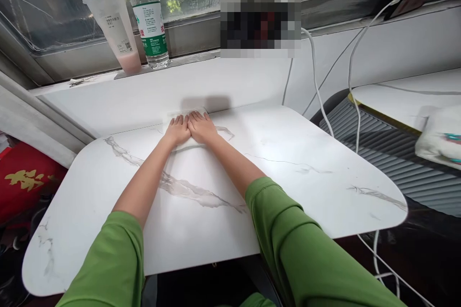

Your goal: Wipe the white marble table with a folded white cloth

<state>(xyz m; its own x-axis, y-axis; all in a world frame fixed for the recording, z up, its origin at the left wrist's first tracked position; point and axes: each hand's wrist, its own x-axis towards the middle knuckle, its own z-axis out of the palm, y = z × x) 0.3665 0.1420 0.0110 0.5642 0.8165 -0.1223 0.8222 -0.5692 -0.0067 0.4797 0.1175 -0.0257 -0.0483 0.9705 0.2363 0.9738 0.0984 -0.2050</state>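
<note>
Both arms reach to the far edge of a white marble-patterned table (288, 192). My left hand (179, 130) lies flat, fingers stretched forward, on a thin whitish sheet, perhaps a wipe or tissue (187, 145). Beside it, touching at the thumbs, my right hand (201, 127) presses flat on the same sheet with its fingers extended. Parts of the sheet show around the palms and past the fingertips; the rest is covered by the hands.
On the window ledge stand a plastic cup (117, 29) with pink drink and a water bottle (150, 24). White cables (317, 76) hang at the right. A red bag (27, 177) is at the left. A white package (441, 136) lies on the right.
</note>
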